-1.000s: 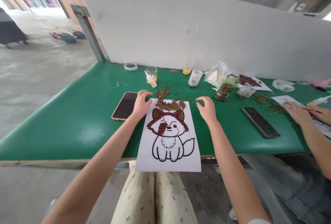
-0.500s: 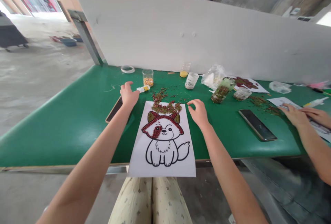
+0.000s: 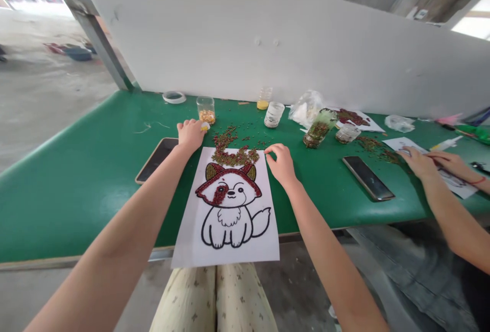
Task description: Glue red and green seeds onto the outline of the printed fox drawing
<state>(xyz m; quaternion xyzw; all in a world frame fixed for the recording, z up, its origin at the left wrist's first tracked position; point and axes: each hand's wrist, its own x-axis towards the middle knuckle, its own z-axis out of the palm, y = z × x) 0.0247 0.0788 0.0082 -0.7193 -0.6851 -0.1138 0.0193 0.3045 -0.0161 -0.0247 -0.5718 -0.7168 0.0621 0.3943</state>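
A white sheet with a black-outlined fox drawing lies on the green table, hanging over its near edge. Red and green beans fill the fox's head, and a loose bean pile sits at the sheet's top. My left hand is closed around a small white glue bottle with a yellow cap, just left of the pile. My right hand rests at the sheet's upper right corner, fingers curled and pinched near the beans; whether it holds one is too small to tell.
A phone lies left of the sheet, another phone to the right. Jars, a corn cup, a tape roll and bags stand along the white back panel. Another person's hands work on a sheet at far right.
My left hand reached from the sheet's corner over to the glue bottle and closed on it. My right hand stayed by the sheet's upper right corner. The camera view drifted rightward.
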